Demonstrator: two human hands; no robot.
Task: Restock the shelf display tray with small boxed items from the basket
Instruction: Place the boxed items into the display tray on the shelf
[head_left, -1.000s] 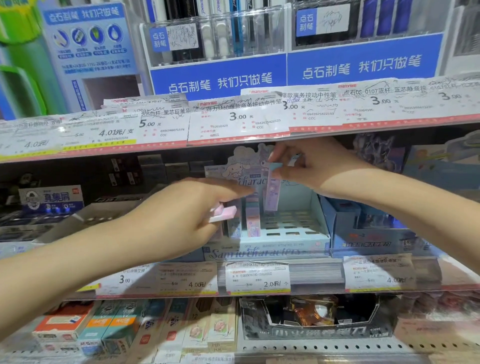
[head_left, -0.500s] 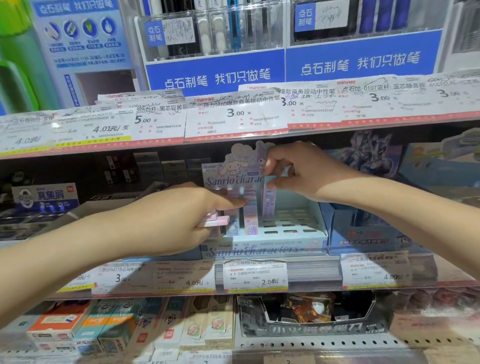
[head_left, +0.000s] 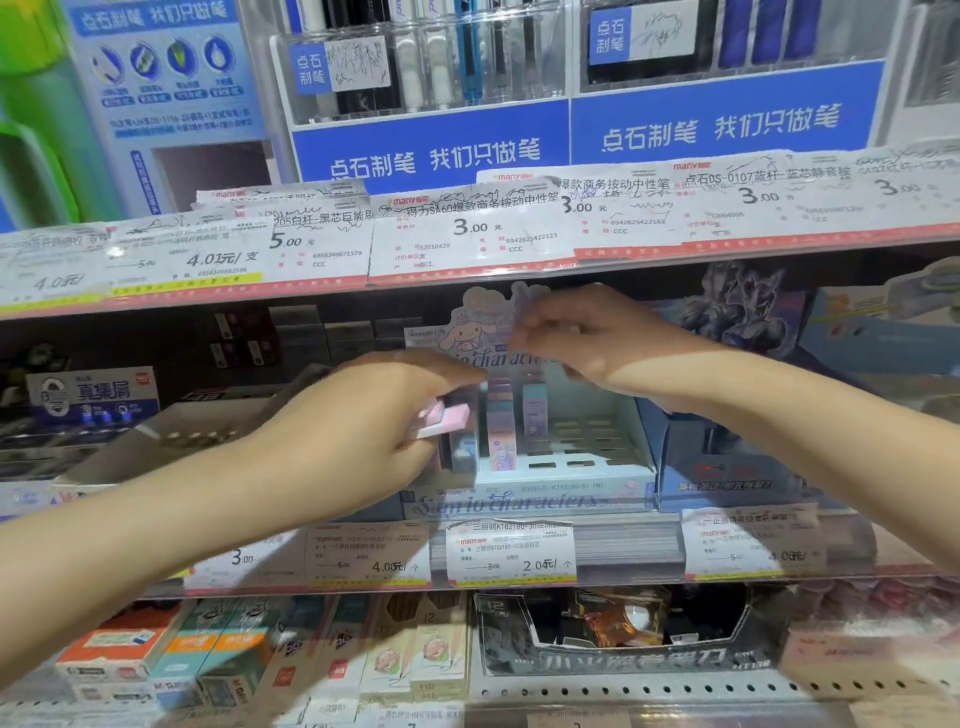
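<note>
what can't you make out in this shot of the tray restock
- Basket: out of the head view, so remaining stock is unknown.
- Right hand: motion-blurred at the tray's header card; whether it holds anything is unclear.
- Pink boxes in the left hand: fingers cover them, count and print unreadable.
- Display tray: its left slots sit behind the left hand.

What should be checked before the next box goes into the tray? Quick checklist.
1. Left hand grips pink boxes: ok.
2. Right hand free of stock: cannot tell, blurred.
3. Empty slots in display tray: ok, right side open.
4. Boxes already placed stand upright: ok.
5. Right hand clear of the slots: ok, up at the header card.
</note>
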